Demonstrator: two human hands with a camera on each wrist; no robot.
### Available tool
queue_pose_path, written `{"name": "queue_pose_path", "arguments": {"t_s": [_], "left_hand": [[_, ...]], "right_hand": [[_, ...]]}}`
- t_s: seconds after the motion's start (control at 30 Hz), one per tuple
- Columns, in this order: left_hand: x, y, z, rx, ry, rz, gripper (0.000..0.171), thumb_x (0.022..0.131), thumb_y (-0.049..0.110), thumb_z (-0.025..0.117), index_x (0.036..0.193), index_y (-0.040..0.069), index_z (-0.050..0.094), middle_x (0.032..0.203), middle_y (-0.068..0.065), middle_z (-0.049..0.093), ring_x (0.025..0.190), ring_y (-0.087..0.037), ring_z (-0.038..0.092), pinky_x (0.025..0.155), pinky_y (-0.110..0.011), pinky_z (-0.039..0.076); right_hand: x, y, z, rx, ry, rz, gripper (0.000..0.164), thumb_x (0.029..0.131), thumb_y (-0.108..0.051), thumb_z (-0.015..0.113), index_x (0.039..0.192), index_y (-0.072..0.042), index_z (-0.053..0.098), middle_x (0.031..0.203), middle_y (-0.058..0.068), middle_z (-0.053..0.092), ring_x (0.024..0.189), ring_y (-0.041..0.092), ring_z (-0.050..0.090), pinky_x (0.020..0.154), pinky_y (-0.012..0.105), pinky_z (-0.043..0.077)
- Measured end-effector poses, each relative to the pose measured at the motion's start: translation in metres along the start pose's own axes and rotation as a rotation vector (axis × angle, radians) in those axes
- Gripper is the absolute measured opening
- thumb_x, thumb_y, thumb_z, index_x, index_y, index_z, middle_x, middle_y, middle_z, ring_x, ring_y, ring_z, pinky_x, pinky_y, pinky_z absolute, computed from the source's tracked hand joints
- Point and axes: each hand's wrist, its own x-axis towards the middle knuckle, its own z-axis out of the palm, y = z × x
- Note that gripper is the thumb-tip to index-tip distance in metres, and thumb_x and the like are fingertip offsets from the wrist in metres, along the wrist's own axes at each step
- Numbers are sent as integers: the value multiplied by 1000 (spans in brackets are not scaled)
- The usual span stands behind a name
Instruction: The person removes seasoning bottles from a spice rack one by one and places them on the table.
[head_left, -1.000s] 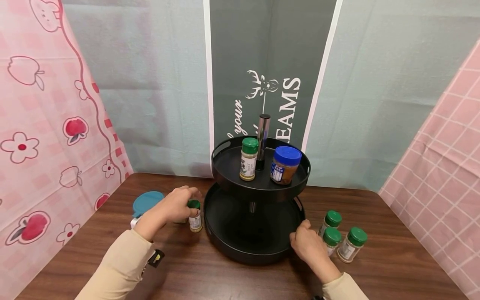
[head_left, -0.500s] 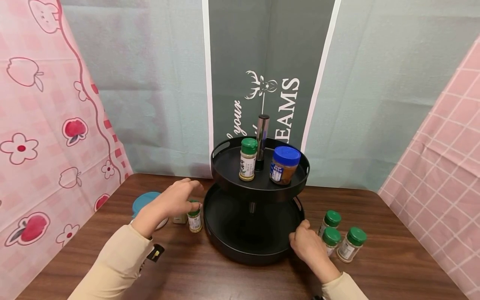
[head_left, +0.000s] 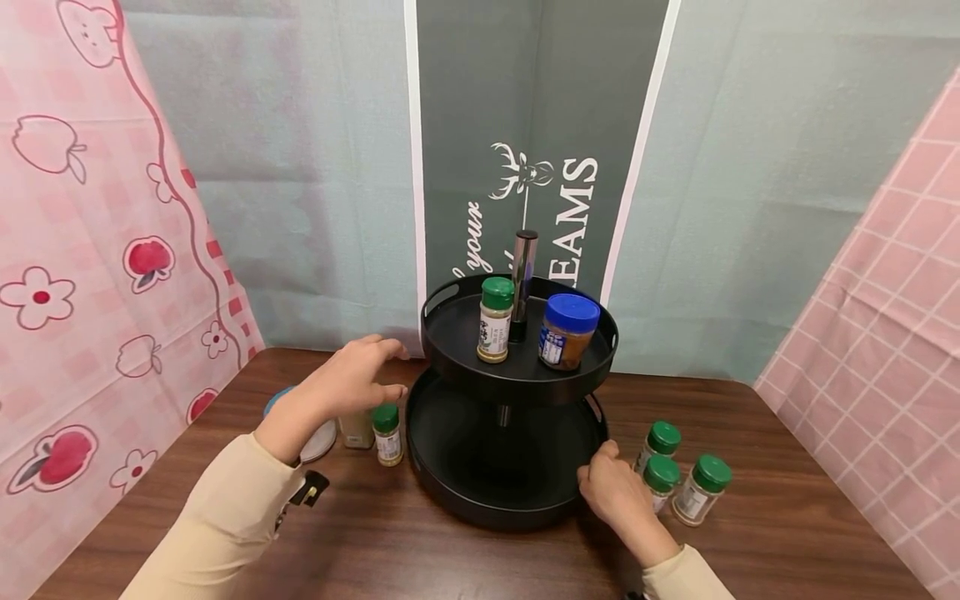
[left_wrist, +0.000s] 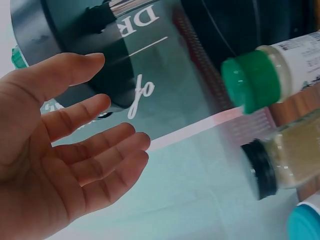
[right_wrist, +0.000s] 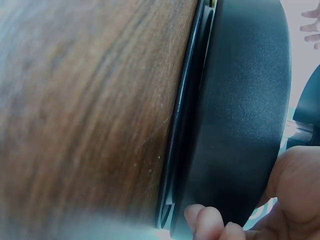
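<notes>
A black two-tier round stand occupies the middle of the table. My right hand grips the rim of its lower tray at the right, thumb inside and fingers curled against the outer wall in the right wrist view. My left hand hovers with spread fingers and an empty palm above a green-capped spice bottle, which stands upright left of the stand. In the left wrist view that bottle's cap is apart from the fingers. On the upper tier are another green-capped spice bottle and a blue-lidded jar.
A dark-capped jar stands beside the left bottle, next to a container with a teal lid, partly hidden by the left arm in the head view. Three green-capped bottles stand right of the right hand. Fabric hangs behind the table.
My left hand has risen away from the green-capped bottle beside the stand, its fingers opening wider, leaving the bottle upright on the table. My right hand stays on the lower tray's rim.
</notes>
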Motion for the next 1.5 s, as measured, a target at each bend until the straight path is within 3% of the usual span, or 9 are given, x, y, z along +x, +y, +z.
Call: {"name": "queue_pose_path", "arguments": {"t_s": [0.17, 0.33, 0.67, 0.93, 1.5], "left_hand": [[5, 7, -7, 23, 15, -6, 51, 77, 23, 69, 118, -3, 52, 108, -18, 57, 98, -31, 52, 81, -49, 46], [7, 13, -13, 7, 41, 11, 47, 77, 22, 69, 116, 0, 55, 108, -16, 57, 99, -28, 52, 82, -48, 46], [17, 26, -25, -43, 200, 89, 30, 77, 17, 67, 104, 5, 60, 100, -11, 61, 87, -24, 57, 74, -44, 49], [27, 31, -28, -62, 207, 99, 27, 80, 18, 65, 104, 7, 59, 102, -12, 61, 86, -21, 56, 74, -42, 49], [47, 37, -35, -108, 222, 88, 29, 81, 20, 62, 107, 8, 59, 99, -9, 58, 90, -19, 52, 77, -41, 46]], "right_hand": [[0, 0, -1, 4, -14, 14, 45, 84, -15, 44, 109, 21, 34, 68, 26, 56, 54, 30, 53, 48, 44, 44], [-1, 0, -1, 6, -12, 16, 40, 84, -15, 44, 104, 18, 36, 72, 28, 57, 58, 33, 55, 50, 46, 45], [0, 0, -2, 7, -20, 26, 38, 84, -15, 44, 104, 17, 36, 73, 29, 57, 59, 34, 54, 51, 46, 44], [1, -1, -1, 8, -6, 15, 33, 84, -15, 44, 97, 14, 37, 71, 28, 57, 58, 34, 55, 50, 46, 44], [1, -2, -2, 10, -47, 23, 41, 85, -15, 42, 107, 19, 34, 69, 24, 55, 55, 29, 51, 50, 44, 43]]}}
